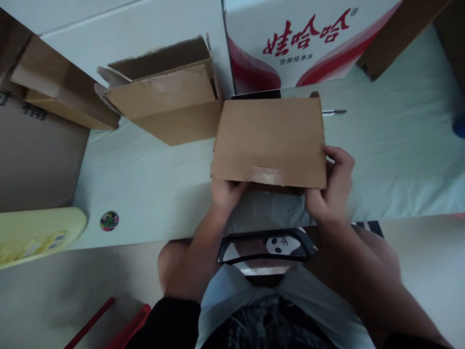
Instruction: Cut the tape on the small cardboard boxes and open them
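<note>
A small brown cardboard box (271, 138) is in front of me, its top flap lying over it and a strip of torn clear tape at the near edge. My left hand (227, 194) grips the near left corner from below, its fingertips hidden under the cardboard. At the near right corner, my right hand (332, 182) is closed around the side, thumb at the front edge and fingers along the right face. What lies inside the box cannot be seen.
An open cardboard box (174, 104) stands behind on the left. A white and red carton (308, 48) is at the back. A knife-like tool (334, 112) lies right of the box, a round colourful disc (109, 221) and a yellow container (39, 235) at left.
</note>
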Available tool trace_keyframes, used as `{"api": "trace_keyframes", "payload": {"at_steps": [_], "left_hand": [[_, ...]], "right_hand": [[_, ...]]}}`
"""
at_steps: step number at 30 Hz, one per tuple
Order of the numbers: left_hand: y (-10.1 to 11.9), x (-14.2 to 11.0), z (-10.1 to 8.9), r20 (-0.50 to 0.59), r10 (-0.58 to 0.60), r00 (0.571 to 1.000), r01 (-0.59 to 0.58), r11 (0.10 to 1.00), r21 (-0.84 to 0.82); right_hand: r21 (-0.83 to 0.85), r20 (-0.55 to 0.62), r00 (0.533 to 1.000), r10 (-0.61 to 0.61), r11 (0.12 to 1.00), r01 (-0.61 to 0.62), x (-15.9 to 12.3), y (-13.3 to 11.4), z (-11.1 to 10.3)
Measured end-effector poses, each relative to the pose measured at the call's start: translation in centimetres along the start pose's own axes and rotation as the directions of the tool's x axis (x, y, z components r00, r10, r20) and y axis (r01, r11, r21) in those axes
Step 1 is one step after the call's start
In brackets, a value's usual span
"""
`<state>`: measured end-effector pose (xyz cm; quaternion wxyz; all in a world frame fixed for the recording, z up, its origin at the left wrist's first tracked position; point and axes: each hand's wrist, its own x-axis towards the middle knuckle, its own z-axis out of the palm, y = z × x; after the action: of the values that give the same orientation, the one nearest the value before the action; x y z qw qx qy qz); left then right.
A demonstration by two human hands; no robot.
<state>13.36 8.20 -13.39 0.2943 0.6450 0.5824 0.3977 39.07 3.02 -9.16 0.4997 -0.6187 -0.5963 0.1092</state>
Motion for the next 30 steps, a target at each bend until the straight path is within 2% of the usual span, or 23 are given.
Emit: {"api": "trace_keyframes", "payload": {"at_steps": [5,9,15,17,20,23,27,30], "left_hand": [[-2.5,0.5,0.3,-0.095,-0.054,0.994,0.062,0.994,0.089],[-2.6,0.5,-0.6,-0.128,-0.058,0.990,0.071,0.992,0.103],[0.2,0.1,-2.8,-0.028,0.038,0.999,-0.036,0.996,0.085],[0.8,0.3,-3.4,-0.031,0.066,0.997,-0.065,0.997,0.044],[1.0,0.3,-3.9,-0.071,0.104,0.992,-0.106,0.994,-0.028],[0.7,0.1,-4.3,-0.050,0.157,0.986,-0.160,0.985,-0.063],[0.5,-0.3,-4.9,0.005,0.249,0.968,-0.249,0.967,-0.062],[0.7,-0.2,-5.2,0.062,0.294,0.954,-0.289,0.954,-0.083]], "right_hand": [[0.044,0.035,0.999,-0.029,0.999,0.027,-0.9,-0.2,0.5],[0.030,0.027,0.994,-0.106,0.994,0.105,-0.7,-0.4,0.0],[0.120,0.017,0.995,0.095,0.988,-0.097,0.1,-0.1,-0.5],[0.149,0.009,0.991,0.137,0.979,-0.137,0.3,-0.1,-0.5],[0.211,0.005,0.990,0.143,0.967,-0.140,0.3,0.0,-0.4],[0.283,0.005,0.988,0.155,0.947,-0.150,0.4,0.5,-0.1],[0.388,-0.096,0.954,0.282,0.894,-0.226,0.8,1.8,0.4],[0.497,-0.164,0.920,0.357,0.835,-0.235,1.2,2.2,0.6]]}}
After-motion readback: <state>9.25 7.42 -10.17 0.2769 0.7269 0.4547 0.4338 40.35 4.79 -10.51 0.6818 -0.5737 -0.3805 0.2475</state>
